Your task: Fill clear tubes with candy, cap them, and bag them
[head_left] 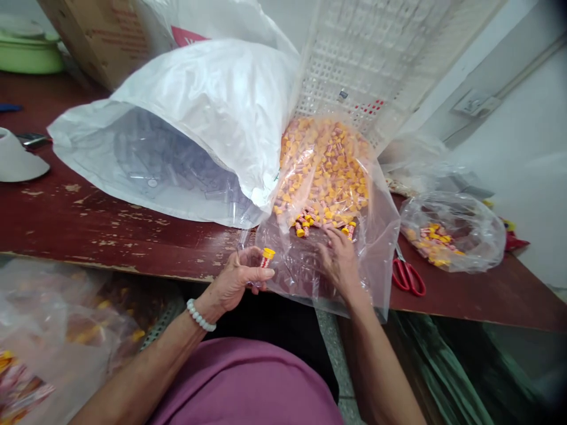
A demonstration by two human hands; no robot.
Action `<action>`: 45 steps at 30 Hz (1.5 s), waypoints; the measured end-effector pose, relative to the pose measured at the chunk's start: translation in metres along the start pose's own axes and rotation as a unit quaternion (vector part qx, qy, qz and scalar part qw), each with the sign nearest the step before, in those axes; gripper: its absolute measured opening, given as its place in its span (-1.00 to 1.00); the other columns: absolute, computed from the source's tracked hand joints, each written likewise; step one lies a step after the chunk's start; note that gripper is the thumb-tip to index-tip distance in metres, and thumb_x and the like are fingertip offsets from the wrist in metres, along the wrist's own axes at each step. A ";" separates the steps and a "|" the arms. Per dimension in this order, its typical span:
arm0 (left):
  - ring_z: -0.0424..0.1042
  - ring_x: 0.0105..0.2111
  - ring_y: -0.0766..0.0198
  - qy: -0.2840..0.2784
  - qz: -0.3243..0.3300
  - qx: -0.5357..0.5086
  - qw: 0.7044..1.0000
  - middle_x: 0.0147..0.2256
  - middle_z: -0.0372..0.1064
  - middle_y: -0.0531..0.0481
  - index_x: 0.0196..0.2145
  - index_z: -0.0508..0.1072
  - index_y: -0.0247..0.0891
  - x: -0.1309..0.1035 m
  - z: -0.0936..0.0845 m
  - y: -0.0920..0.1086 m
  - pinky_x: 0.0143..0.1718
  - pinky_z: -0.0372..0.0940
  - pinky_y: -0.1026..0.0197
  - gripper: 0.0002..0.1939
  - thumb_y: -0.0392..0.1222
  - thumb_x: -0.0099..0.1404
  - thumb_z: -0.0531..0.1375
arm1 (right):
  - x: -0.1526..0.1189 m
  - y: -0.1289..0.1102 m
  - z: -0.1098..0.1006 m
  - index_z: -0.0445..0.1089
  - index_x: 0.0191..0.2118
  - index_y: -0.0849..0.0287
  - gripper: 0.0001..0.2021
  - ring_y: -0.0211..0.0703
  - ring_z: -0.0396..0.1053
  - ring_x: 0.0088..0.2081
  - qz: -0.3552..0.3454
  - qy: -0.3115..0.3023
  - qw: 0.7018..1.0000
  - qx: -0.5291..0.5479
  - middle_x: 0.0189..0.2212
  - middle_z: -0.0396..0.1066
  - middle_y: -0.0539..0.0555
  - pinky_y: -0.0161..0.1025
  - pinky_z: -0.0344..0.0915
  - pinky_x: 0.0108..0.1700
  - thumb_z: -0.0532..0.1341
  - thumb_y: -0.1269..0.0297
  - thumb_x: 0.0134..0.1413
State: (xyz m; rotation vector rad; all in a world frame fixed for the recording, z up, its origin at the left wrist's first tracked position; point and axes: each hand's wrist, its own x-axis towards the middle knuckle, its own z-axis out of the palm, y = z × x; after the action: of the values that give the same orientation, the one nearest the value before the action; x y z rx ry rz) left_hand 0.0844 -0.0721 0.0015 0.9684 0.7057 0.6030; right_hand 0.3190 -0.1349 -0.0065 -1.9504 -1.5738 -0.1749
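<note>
My left hand [245, 273], wearing a beaded bracelet, is closed around a small yellow-capped tube [267, 257] with a red-and-white pattern, held upright near the table's front edge. Just beyond its fingers is a clear empty tube [243, 238]; whether the hand touches it I cannot tell. My right hand [340, 260] reaches over the mouth of a clear plastic bag [372, 283], its fingers apart and close to several loose yellow-capped pieces [305, 225]. A large heap of the same pieces [328, 168] fills the bag behind. To the left, a white sack [212, 100] lies with its mouth towards me, showing clear tubes [177, 168] inside.
Red-handled scissors [408, 277] lie right of the bag. A smaller clear bag [476, 236] holds more yellow-capped pieces. A white plastic basket [363, 65] stands behind, with a cardboard box [101, 41] at the back left. Filled plastic bags [84, 307] sit below the table's left edge.
</note>
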 end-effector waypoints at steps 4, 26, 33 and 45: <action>0.33 -0.56 0.40 -0.023 0.032 0.031 0.999 -0.50 0.33 0.10 -0.38 0.33 -0.30 -0.003 -0.001 0.000 -0.57 0.23 0.36 -0.73 -0.23 -0.01 0.33 | 0.005 0.053 0.003 0.45 -0.15 0.20 -0.75 0.16 0.24 -0.06 0.061 -0.045 0.987 -0.139 -0.17 0.41 0.28 0.11 0.19 -0.08 0.08 0.41 0.11; 0.20 -0.47 0.38 -0.039 0.159 0.332 0.929 -0.47 0.25 0.10 -0.39 0.32 -0.30 -0.012 0.017 0.005 -0.44 0.11 0.33 -0.87 -0.25 0.10 0.21 | -0.012 -0.089 -0.039 0.27 -0.03 0.10 -0.60 -0.02 0.16 0.14 -0.142 -0.102 0.964 0.201 0.10 0.20 0.15 0.04 0.17 0.13 0.09 0.54 -0.03; 0.24 -0.45 0.34 -0.017 0.139 0.251 0.958 -0.48 0.28 0.07 -0.39 0.37 -0.31 -0.006 0.015 -0.005 -0.43 0.16 0.32 -0.81 -0.25 0.01 0.27 | -0.034 -0.096 -0.014 0.30 -0.03 0.04 -0.48 -0.06 0.22 0.01 -0.159 -0.096 0.969 0.164 0.01 0.31 0.06 0.02 0.20 0.05 0.02 0.66 -0.12; 0.27 -0.60 0.42 -0.035 0.019 0.066 0.997 -0.52 0.28 0.11 -0.31 0.34 -0.31 -0.001 0.000 -0.008 -0.71 0.07 0.43 -0.66 -0.24 -0.05 0.33 | 0.022 0.027 0.013 0.46 -0.18 0.14 -0.75 0.02 0.28 -0.16 0.073 -0.041 0.995 -0.045 -0.22 0.43 0.20 -0.01 0.19 -0.08 0.14 0.42 0.01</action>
State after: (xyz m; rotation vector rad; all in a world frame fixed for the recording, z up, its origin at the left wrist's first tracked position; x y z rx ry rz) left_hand 0.0849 -0.0761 -0.0057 1.1217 0.6723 0.5581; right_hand 0.3466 -0.1122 -0.0175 -2.1584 -1.4899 -0.1072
